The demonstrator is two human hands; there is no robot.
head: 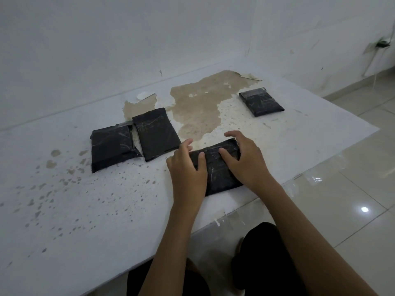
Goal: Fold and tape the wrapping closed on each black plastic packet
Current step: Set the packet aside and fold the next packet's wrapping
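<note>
A black plastic packet point(218, 169) lies near the table's front edge, with shiny tape across its top. My left hand point(188, 169) rests on its left side, thumb pressing on the top face. My right hand point(245, 159) covers its right side, thumb on the top and fingers spread past the far edge. Two more black packets lie side by side to the left: one point(111, 146) with tape and a loose flap, the other point(156, 133) leaning against it. Another taped packet point(261, 101) sits apart at the far right.
The white table point(85, 199) has peeled, brown patches in its middle and speckled chips at the left. A white wall runs close behind it. The table's right edge drops to a glossy tiled floor point(352, 178). My knees show below the front edge.
</note>
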